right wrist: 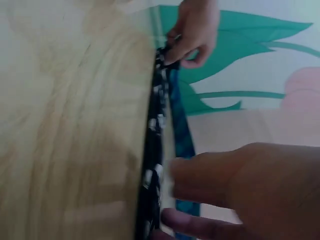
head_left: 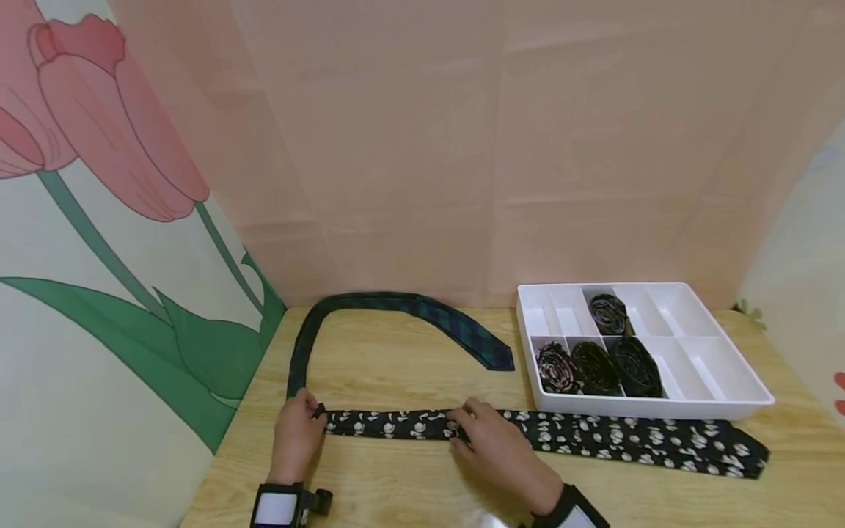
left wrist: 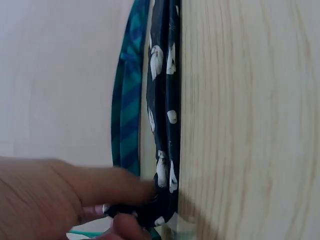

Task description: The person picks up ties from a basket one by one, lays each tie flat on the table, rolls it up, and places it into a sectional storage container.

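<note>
A black necktie with a white print [head_left: 601, 434] lies stretched across the table, its wide pointed end to the right. At its left end my left hand [head_left: 297, 436] pinches the narrow tip between thumb and fingers; the left wrist view shows the tie [left wrist: 159, 100] turned over there in the grip. My right hand [head_left: 496, 449] rests over the middle of the tie, thumb and fingers spread at its edges. In the right wrist view its fingers [right wrist: 200, 175] are loosely bent beside the tie. Behind lies a dark green-and-blue checked necktie [head_left: 462, 326], curving down toward my left hand.
A white compartment tray [head_left: 733, 370] stands at the back right, just behind the black tie. Several rolled neckties [head_left: 597, 367] sit in its compartments. The wooden table [head_left: 396, 484] meets a pinkish cloth backdrop [head_left: 409, 183] at its back edge.
</note>
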A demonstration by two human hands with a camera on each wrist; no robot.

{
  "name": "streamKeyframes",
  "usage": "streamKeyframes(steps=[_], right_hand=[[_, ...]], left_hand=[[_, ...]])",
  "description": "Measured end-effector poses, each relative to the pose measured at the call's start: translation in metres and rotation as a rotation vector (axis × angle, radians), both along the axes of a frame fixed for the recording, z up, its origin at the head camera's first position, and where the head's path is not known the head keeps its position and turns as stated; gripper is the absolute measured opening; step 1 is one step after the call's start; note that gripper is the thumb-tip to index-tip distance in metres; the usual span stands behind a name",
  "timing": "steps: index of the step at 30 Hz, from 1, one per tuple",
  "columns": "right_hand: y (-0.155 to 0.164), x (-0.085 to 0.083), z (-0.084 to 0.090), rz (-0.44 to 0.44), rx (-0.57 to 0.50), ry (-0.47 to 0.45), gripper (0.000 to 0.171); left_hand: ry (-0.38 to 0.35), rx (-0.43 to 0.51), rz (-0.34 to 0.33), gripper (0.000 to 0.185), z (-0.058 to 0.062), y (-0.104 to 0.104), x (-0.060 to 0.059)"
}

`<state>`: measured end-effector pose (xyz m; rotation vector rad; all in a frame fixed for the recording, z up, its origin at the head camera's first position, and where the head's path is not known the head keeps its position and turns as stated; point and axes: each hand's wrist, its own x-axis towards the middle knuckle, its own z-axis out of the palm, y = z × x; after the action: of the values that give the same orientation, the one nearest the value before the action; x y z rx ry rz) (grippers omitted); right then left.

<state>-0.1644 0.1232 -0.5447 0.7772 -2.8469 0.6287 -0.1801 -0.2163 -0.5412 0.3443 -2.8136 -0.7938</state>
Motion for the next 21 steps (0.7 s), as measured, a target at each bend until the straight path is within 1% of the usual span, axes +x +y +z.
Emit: streamKeyframes(steps=[4, 8, 9, 11, 14, 16, 18, 21], right_hand=[[-0.005, -0.008, -0.012, 0.022, 0.022, -0.063, 0.026], [-0.002, -0.012, -0.017, 0.031, -0.017, -0.112, 0.027], [-0.002, -0.012, -0.017, 0.037, -0.022, -0.114, 0.027], [-0.001, -0.012, -0.018, 0.044, -0.024, -0.114, 0.028], [-0.002, -0.011, -0.02, 0.055, -0.016, -0.085, 0.029], [-0.003, -0.011, -0.021, 0.05, -0.009, -0.073, 0.029], [-0.004, -0.011, -0.023, 0.045, -0.005, -0.066, 0.029], [-0.004, -0.011, -0.024, 0.036, -0.002, -0.068, 0.029]], left_hand=[[-0.015, 0.008, -0.017, 0.012, -0.002, 0.008, 0.0], [-0.011, 0.018, -0.019, 0.008, -0.001, 0.012, 0.001], [-0.016, 0.02, -0.012, 0.009, -0.001, 0.012, 0.002], [-0.041, 0.033, 0.007, 0.015, 0.0, 0.012, 0.002], [-0.103, 0.034, 0.041, 0.025, 0.001, 0.011, 0.003], [-0.118, 0.026, 0.052, 0.027, 0.001, 0.012, 0.002], [-0.102, 0.022, 0.041, 0.025, 0.0, 0.015, 0.0], [-0.03, 0.028, -0.018, 0.024, -0.003, 0.023, -0.001]])
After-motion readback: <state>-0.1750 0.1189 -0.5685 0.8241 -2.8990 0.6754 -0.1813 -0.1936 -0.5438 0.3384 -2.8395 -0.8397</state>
